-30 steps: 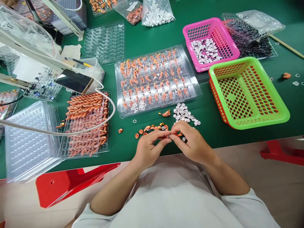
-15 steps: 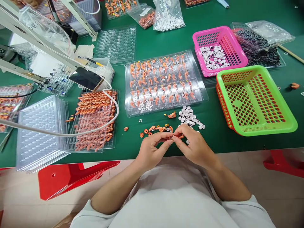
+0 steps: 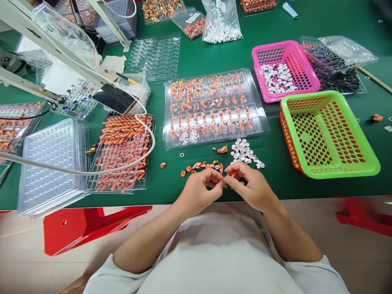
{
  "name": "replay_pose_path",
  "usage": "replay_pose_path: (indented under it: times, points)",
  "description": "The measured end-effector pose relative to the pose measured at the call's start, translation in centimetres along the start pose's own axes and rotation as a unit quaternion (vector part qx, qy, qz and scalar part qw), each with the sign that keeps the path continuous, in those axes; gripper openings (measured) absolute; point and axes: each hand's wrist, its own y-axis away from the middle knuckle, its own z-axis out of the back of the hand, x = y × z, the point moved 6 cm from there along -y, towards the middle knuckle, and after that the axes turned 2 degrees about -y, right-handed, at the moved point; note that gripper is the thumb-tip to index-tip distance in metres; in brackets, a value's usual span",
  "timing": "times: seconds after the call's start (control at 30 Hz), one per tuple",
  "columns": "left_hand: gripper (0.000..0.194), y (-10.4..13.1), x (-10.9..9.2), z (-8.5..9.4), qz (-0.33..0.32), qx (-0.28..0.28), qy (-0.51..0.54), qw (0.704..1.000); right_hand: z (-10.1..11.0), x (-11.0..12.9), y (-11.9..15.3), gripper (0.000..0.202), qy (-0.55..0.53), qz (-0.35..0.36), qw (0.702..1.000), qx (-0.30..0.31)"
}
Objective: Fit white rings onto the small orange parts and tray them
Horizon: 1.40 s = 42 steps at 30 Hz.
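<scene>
At lower centre, the left hand [image 3: 200, 191] is pinching a small part [image 3: 224, 184] in its fingers, the right hand [image 3: 252, 185] is curling beside it, hold indeterminable, and loose orange pieces [image 3: 196, 165] are seemingly awaiting work, the central tray [image 3: 260, 118] already holding many.

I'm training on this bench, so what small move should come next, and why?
Probably steady the small part with the right hand too: the left hand pinches it at the fingertips, and the right's fingertips are close by.
</scene>
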Motion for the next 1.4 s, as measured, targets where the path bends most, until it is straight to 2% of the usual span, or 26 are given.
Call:
replay_pose_path:
  times: [0.2, 0.5, 0.77, 0.93, 1.1, 1.27, 1.4]
  points:
    - [0.014, 0.0, -0.2, -0.4, -0.015, 0.006, -0.031, 0.999, 0.2, 0.2, -0.1, 0.012, 0.021, -0.003, 1.000, -0.005]
    - [0.017, -0.2, -0.5, -0.6, -0.044, -0.003, -0.080, 0.996, 0.2, 0.3, 0.0, 0.011, 0.038, 0.010, 0.999, -0.003]
    - [0.018, -0.1, -0.3, -0.9, -0.031, -0.001, -0.079, 0.996, 0.3, 0.3, -0.1, 0.010, 0.052, -0.002, 0.999, -0.015]
    - [0.016, 0.3, -0.5, -0.6, -0.025, -0.005, -0.038, 0.999, 0.3, 0.9, 0.4, 0.009, 0.045, 0.002, 0.999, -0.002]
    - [0.013, 0.0, 0.6, -0.2, 0.012, 0.000, 0.033, 0.999, 0.5, 0.4, 0.6, 0.010, 0.001, 0.003, 1.000, 0.016]
    - [0.020, -0.3, 0.4, -0.5, 0.044, 0.065, 0.116, 0.990, 1.0, -1.3, 1.3, 0.016, -0.088, -0.027, 0.995, 0.022]
    - [0.019, -0.4, 0.4, -0.8, 0.041, 0.077, 0.106, 0.991, 1.0, -1.8, 1.8, 0.016, -0.143, -0.050, 0.988, 0.009]
